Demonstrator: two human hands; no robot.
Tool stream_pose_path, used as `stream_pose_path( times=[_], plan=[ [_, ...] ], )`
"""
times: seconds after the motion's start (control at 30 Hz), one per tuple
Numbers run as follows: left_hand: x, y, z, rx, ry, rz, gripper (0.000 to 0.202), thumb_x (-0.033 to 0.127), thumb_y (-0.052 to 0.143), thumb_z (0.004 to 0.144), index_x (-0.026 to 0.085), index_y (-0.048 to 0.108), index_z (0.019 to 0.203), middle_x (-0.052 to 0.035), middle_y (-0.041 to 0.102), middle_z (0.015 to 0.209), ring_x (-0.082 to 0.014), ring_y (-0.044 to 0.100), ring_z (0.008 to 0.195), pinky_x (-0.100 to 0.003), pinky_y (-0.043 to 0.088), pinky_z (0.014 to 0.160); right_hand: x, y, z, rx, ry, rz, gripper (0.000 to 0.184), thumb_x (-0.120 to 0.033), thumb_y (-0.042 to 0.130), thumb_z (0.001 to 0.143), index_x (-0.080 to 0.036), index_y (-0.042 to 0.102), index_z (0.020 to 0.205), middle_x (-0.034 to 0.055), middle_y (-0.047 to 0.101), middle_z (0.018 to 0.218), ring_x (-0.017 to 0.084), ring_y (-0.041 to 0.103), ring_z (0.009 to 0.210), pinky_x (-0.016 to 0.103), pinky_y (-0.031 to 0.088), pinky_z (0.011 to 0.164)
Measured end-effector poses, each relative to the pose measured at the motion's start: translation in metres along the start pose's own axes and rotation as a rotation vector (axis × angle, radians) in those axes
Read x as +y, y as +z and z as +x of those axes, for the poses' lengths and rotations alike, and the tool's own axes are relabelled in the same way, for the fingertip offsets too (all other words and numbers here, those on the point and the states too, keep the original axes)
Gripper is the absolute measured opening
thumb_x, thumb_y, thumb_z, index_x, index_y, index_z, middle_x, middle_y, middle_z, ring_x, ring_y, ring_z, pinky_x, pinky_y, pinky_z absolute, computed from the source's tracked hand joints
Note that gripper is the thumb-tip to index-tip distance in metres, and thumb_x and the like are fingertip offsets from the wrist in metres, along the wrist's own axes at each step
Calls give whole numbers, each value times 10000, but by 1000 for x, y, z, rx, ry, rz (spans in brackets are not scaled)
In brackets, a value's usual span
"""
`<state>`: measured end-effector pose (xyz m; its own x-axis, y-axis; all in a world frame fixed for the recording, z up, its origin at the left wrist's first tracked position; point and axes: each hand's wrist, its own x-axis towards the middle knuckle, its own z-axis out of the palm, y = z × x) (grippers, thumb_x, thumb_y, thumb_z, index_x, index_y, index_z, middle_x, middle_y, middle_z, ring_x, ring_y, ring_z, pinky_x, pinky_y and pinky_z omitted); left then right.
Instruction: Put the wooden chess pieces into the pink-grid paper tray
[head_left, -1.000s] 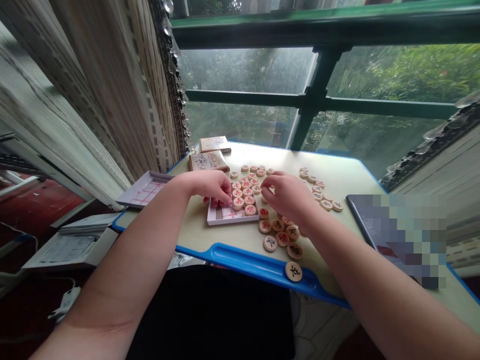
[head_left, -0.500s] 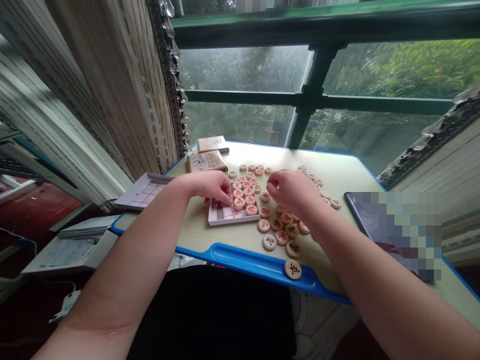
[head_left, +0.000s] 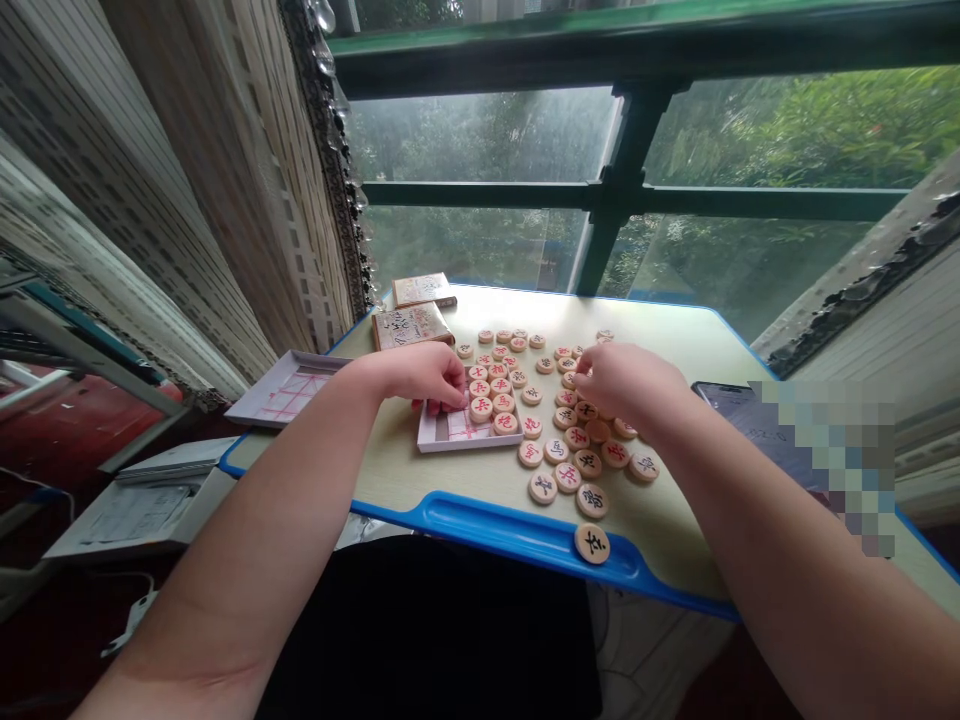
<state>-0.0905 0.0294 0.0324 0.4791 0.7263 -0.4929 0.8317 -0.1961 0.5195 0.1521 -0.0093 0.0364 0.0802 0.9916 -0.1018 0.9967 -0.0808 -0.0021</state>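
Left hand [head_left: 427,375] curled, fingertips on shallow white cardboard tray [head_left: 457,432] between both hands, red-marked round wooden discs [head_left: 491,400] inside it, right hand [head_left: 622,385] curled over loose wooden discs [head_left: 577,470], grasp of either hand indeterminate

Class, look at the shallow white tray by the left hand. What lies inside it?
Inside the white tray lie round wooden pieces with red characters, over a red-lined grid. The left hand covers its far left corner, hiding that part.
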Motion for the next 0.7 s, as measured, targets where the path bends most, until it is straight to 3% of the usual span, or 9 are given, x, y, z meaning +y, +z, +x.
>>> stream_pose_path(
  times=[0.13, 0.4, 0.6, 0.7],
  plan=[
    [0, 0, 4, 84, -8, -3, 217, 387, 622, 668, 181, 580, 723, -27, 660, 716, -124, 583, 586, -202, 382, 443, -1, -1, -2, -19, 10, -23, 294, -346, 522, 793, -210, 702, 981, 141, 680, 986, 260, 624, 827, 323, 448, 592],
    [-1, 1, 8, 171, -50, 24, 170, 351, 572, 664, 184, 559, 690, -38, 650, 689, -135, 583, 565, -206, 366, 418, 16, -13, -3, -63, 28, -55, 282, -403, 563, 758, -193, 721, 859, 129, 689, 866, 237, 609, 730, 312, 422, 553],
    [-4, 1, 10, 185, -60, 50, 175, 361, 558, 652, 188, 567, 675, -36, 632, 641, -146, 567, 545, -219, 360, 414, 3, -20, -19, -201, -185, -25, 189, -351, 644, 705, -213, 723, 809, 72, 682, 717, 184, 586, 592, 287, 405, 499],
    [-4, 1, 10, 194, -51, 79, 179, 360, 550, 651, 192, 581, 701, -24, 635, 651, -146, 574, 563, -221, 378, 446, -1, -19, -22, -236, -217, 1, 181, -352, 662, 688, -219, 716, 799, 60, 680, 718, 184, 591, 598, 283, 403, 489]
  ],
)
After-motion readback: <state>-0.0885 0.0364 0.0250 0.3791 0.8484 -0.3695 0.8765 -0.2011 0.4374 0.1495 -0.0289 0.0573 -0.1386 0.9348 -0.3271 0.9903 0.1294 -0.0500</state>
